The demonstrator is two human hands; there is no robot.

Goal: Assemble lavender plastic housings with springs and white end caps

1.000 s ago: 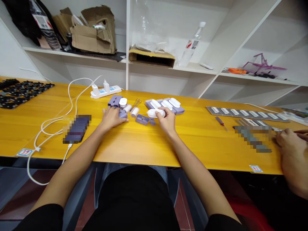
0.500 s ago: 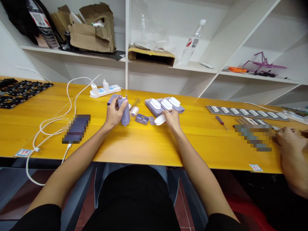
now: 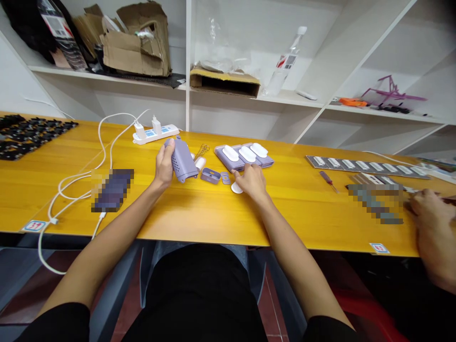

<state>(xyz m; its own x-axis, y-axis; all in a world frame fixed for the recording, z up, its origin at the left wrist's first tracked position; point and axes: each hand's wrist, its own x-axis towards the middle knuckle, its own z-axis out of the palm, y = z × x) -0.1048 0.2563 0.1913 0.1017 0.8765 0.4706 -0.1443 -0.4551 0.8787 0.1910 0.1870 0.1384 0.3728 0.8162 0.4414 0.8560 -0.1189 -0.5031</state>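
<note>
My left hand is closed around a purple plastic housing with rows of small holes, held tilted above the table. My right hand is low over the table, fingers apart, just in front of purple blocks topped by white oval pieces. A white oval part shows beneath it, partly covered by the hand. Between my hands lie a small purple tray-like part, a flat purple frame, a white cylinder and a coiled spring.
A power strip with white cables and a blurred phone are on the left. To the right are a screwdriver, a long strip of white parts and another person's hand. Shelves with cardboard boxes stand behind.
My left hand has turned the purple housing so that a broader side faces me. My right hand has lowered the white oval part to the table, and its fingers have spread forward.
</note>
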